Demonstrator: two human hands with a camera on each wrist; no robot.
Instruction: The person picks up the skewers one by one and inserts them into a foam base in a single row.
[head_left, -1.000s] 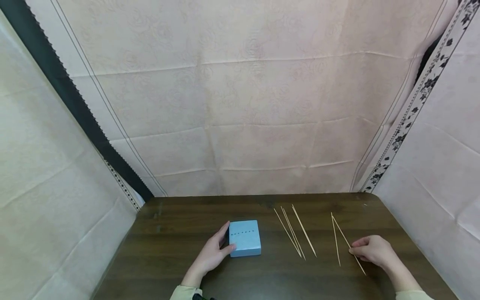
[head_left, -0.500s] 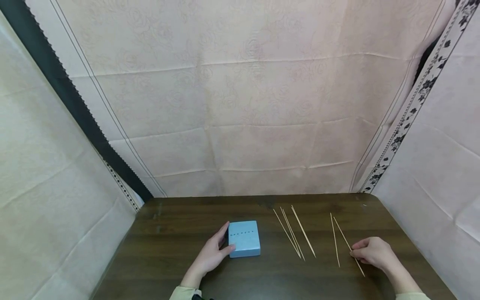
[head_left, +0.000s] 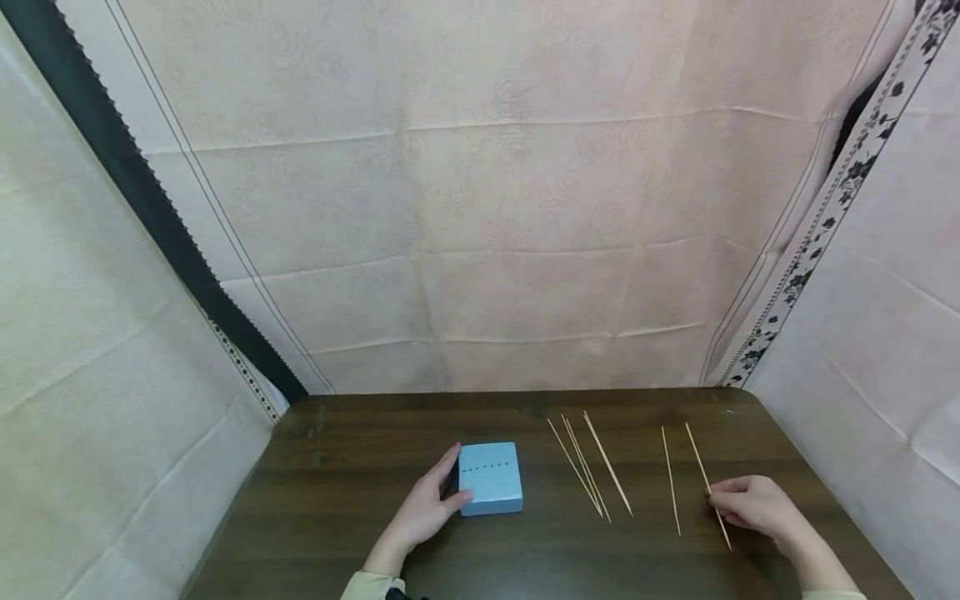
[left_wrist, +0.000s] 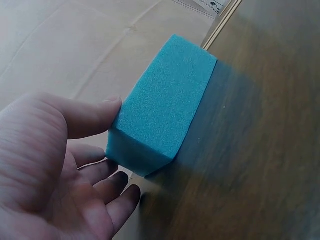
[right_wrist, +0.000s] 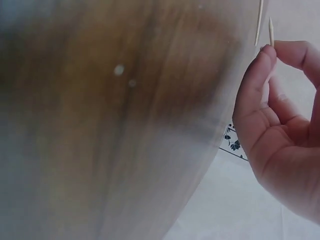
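A light blue foam block [head_left: 491,492], with a row of small dark holes across its top, rests on the brown table. My left hand [head_left: 423,510] holds it at its left side, the thumb on its near left corner; in the left wrist view the thumb lies against the foam [left_wrist: 165,95] and the other fingers are beside and behind it. Over at the right, my right hand [head_left: 750,504] pinches a thin wooden skewer [head_left: 698,454] between thumb and forefinger. Its pointed tip [right_wrist: 271,32] sticks out past the fingertips in the right wrist view. Another skewer [head_left: 671,479] lies just left.
Between the block and the right hand, several more skewers [head_left: 588,471] lie slanted on the table [head_left: 360,467]. Pale patterned cloth [head_left: 517,250] hangs behind the table, with further cloth at both sides.
The pinched skewer has shifted right; its far end, which met the neighbouring skewer's, now stands apart from it. The right hand moved slightly right. The left hand and block stay put.
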